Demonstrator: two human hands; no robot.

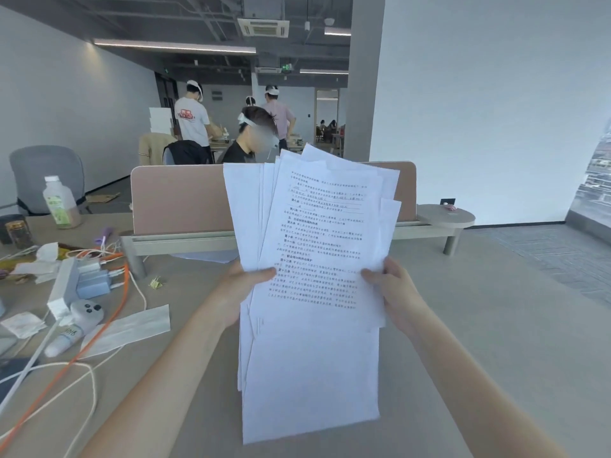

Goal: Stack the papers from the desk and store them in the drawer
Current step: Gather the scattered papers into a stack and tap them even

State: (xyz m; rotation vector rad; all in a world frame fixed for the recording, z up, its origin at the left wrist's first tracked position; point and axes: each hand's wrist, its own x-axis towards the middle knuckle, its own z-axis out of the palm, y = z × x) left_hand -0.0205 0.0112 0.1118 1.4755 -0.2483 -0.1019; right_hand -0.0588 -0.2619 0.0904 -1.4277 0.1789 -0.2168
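Note:
An uneven bundle of white printed papers is held upright above the grey desk, its sheets fanned and misaligned at the top and bottom. My left hand grips the bundle's left edge with the thumb on the front. My right hand grips the right edge the same way. One more white sheet lies flat on the desk behind the bundle, near the divider. No drawer is in view.
A pink divider panel stands across the back of the desk. On the left are a power strip with chargers, orange and white cables, a bottle, a jar, tissues and a binder clip. People work in the background.

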